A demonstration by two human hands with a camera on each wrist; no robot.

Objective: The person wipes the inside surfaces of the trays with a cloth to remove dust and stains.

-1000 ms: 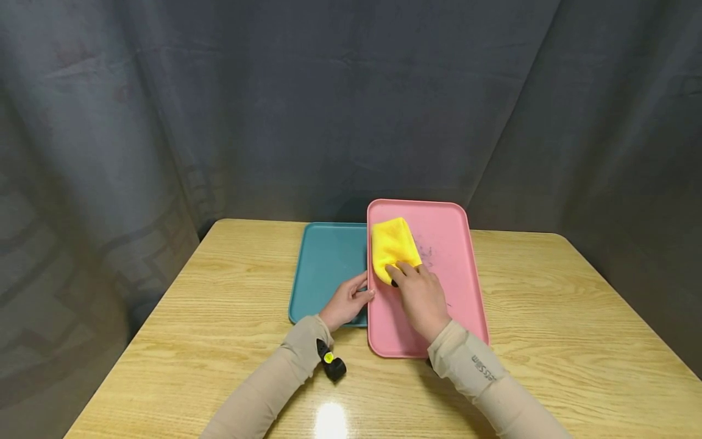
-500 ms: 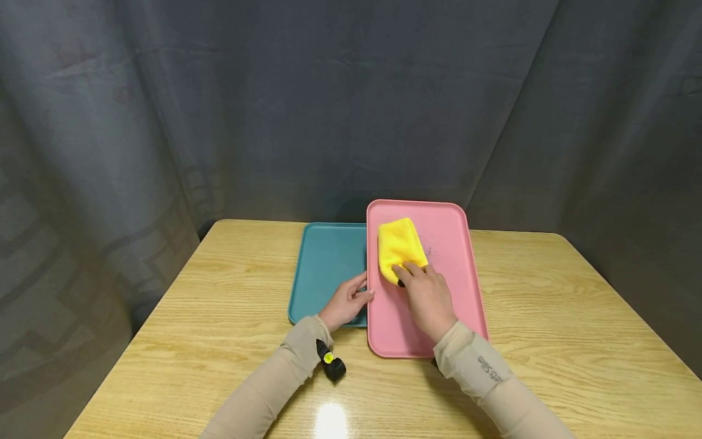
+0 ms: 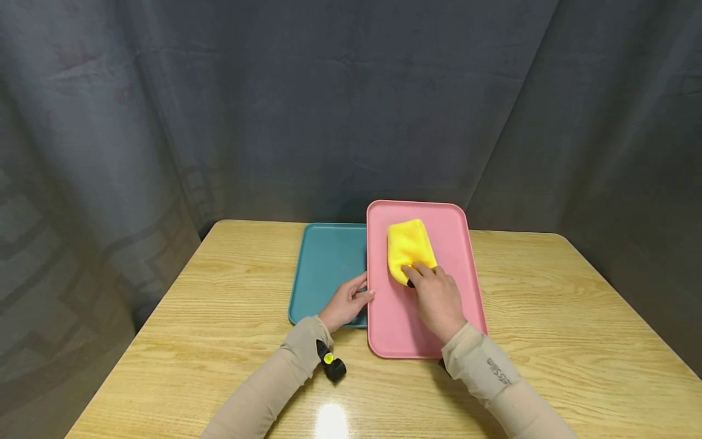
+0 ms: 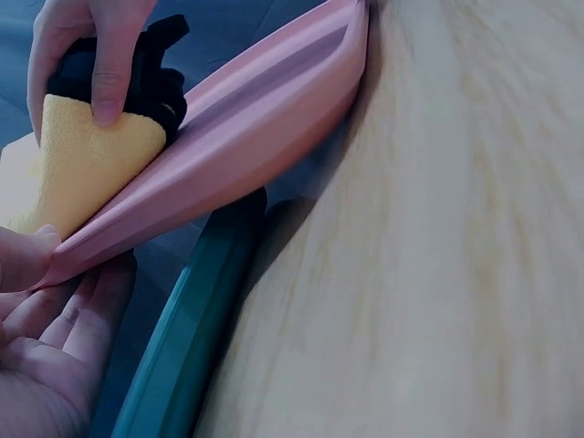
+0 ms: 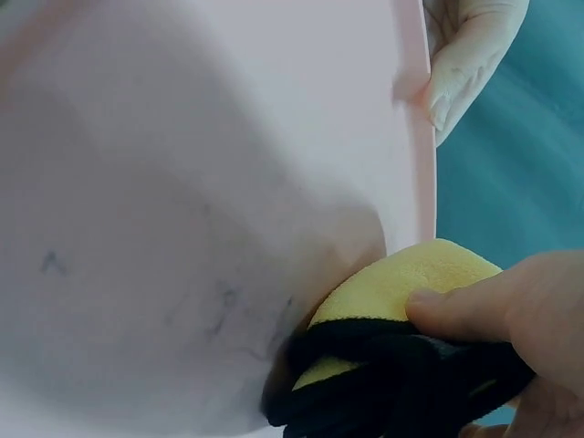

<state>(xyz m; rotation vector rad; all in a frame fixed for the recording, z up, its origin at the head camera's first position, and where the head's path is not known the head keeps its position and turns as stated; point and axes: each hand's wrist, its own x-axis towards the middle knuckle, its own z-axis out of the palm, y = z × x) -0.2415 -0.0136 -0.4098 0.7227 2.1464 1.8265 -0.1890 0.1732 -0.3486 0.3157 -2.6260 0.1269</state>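
Observation:
A pink tray point(image 3: 399, 329) overlaps a teal tray point(image 3: 329, 262) on its left; the left wrist view shows its near corner raised above the table. My left hand point(image 3: 345, 300) pinches the pink tray's left rim, thumb on top and fingers beneath, as the left wrist view also shows. On the pink surface lies a folded yellow cloth point(image 3: 410, 247) with black edging, gripped by my right hand point(image 3: 439, 302) with the thumb on its edge. Faint dark marks point(image 5: 224, 306) show on the tray beside the cloth in the right wrist view.
Both trays are on a wooden table point(image 3: 548, 292) with a dark grey curtain point(image 3: 351, 110) behind it. A black wrist camera point(image 3: 333, 367) sticks out from the left sleeve. Part of the teal tray is hidden under the pink one.
My right hand has slid the yellow cloth to the right across the pink tray, covering the dark marks in the head view. The left hand and both trays have stayed in place.

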